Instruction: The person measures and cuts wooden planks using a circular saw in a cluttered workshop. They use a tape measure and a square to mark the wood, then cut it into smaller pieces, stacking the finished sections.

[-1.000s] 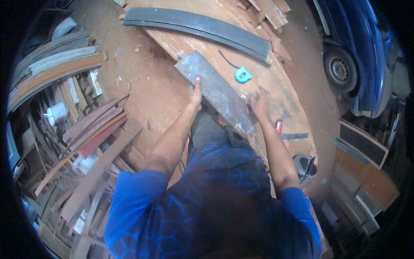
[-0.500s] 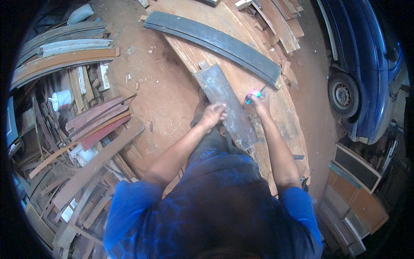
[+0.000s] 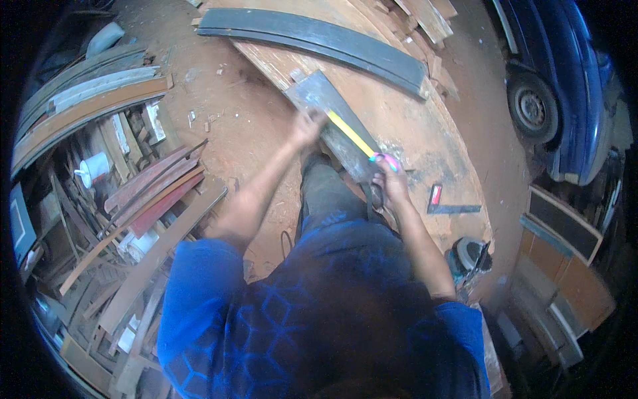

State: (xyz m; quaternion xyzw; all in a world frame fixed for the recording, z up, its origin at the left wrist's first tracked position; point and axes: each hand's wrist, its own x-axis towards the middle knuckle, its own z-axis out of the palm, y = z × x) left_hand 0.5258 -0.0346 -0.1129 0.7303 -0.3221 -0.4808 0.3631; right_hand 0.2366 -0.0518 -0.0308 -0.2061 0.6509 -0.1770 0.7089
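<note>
Tape measure [image 3: 352, 135] between both curled hands [image 3: 394, 182]

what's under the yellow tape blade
The dark board shows beneath the yellow tape blade, which spans from the left hand to the tape measure in the right hand. The strip directly behind the blade is covered.

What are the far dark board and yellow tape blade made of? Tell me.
Far dark board: likely wood, painted or stained, with pale woody ends. Yellow tape blade: probably thin coated metal, running straight between left hand and right hand; plastic isn't ruled out.
</note>
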